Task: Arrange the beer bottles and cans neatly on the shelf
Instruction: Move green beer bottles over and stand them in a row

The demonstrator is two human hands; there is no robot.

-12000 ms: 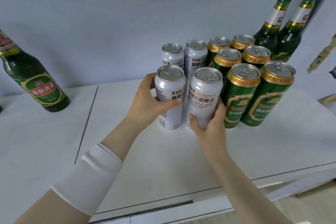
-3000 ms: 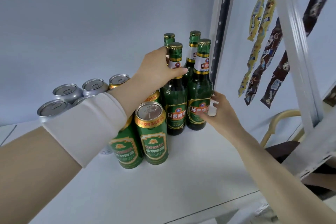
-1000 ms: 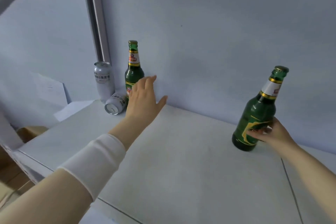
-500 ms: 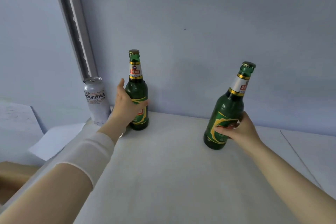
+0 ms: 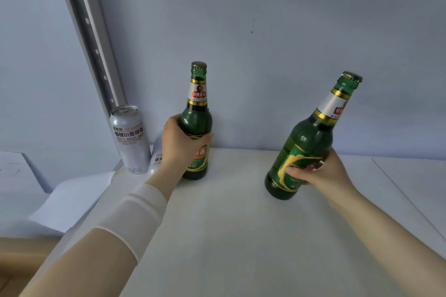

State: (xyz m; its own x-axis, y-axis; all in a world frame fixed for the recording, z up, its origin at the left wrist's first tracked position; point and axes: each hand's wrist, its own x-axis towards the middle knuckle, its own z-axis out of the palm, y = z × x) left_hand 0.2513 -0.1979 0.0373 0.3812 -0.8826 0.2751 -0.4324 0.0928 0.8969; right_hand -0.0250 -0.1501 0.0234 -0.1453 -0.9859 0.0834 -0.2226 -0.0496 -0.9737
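Two green beer bottles are on the white shelf (image 5: 229, 236). My left hand (image 5: 179, 144) grips the upright left bottle (image 5: 197, 113) around its body, close to the back wall. My right hand (image 5: 323, 172) holds the right bottle (image 5: 311, 137) low on its label; this bottle tilts to the right, its base at or just above the shelf. A silver beer can (image 5: 129, 138) stands upright at the far left by the shelf post. A second silver can (image 5: 155, 157) lies behind my left hand, mostly hidden.
A grey perforated shelf post (image 5: 89, 31) rises at the left. Beyond the shelf's left end lie a white sheet of paper (image 5: 70, 200) and another white surface (image 5: 17, 176). A seam (image 5: 407, 200) crosses the shelf at the right.
My left hand has closed further round the left bottle. The right bottle stays tilted in my right hand. The view has drawn nearer to the shelf.
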